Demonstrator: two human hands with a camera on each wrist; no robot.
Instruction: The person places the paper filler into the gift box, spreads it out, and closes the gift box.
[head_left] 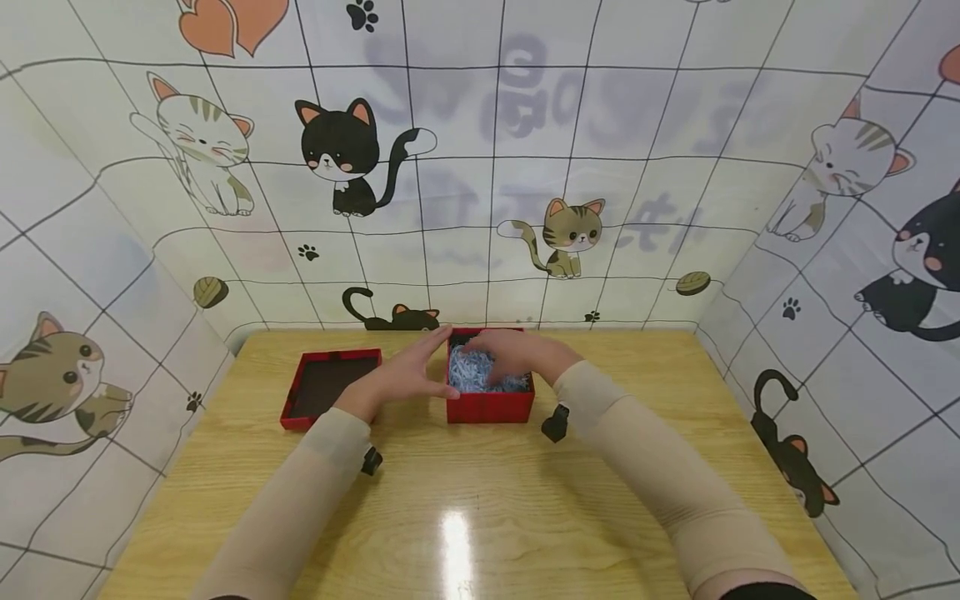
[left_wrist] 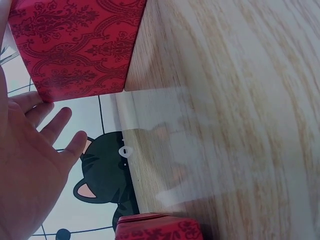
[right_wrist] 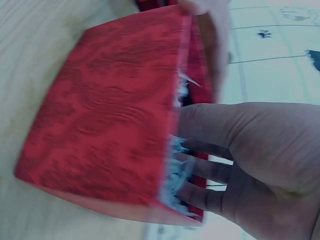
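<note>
A red box (head_left: pixel 491 408) with a dark damask pattern stands near the back of the table, filled with pale blue shredded paper (head_left: pixel 469 372). My left hand (head_left: pixel 399 372) steadies the box's left side, thumb at the front corner and fingers spread toward the back. In the left wrist view those fingers (left_wrist: pixel 56 126) are extended, some touching the box's edge. My right hand (head_left: pixel 517 354) reaches in over the right rim. In the right wrist view its fingertips (right_wrist: pixel 192 195) touch the shredded paper, slightly bent and spread.
To the left of the box lies the red lid (head_left: pixel 296 422), its dark inside facing up. Beneath everything is a light wooden table (head_left: pixel 600 508). A cat-patterned sheet (head_left: pixel 465 192) hangs behind the table and along both sides.
</note>
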